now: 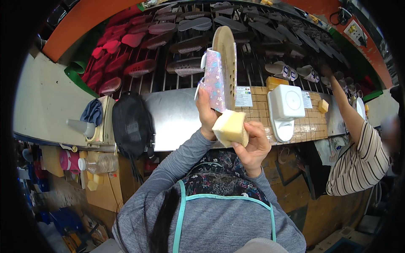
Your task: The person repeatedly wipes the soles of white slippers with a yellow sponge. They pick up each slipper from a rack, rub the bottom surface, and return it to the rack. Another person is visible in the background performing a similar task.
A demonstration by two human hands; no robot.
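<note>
My left hand (pixel 205 113) is closed around the lower end of a sandal (pixel 215 80) held upright over the bench. The sandal has a shiny pink-and-lilac strap with white stars, white buckles and a tan footbed. Pinched between the fingers and thumb of my right hand (pixel 257 147) is a pale yellow sponge block (pixel 231 127). It sits right at the sandal's lower end; whether they touch I cannot tell. My left fingers are partly hidden behind the strap.
Beyond the metal bench (pixel 171 111) runs a rack of rods (pixel 249 71) bearing rows of soles and sandals, red-lit at left. A black bag (pixel 130 124) lies left, a white dispenser-like device (pixel 287 105) right. At far right a co-worker's arm (pixel 348 101) reaches over the rack.
</note>
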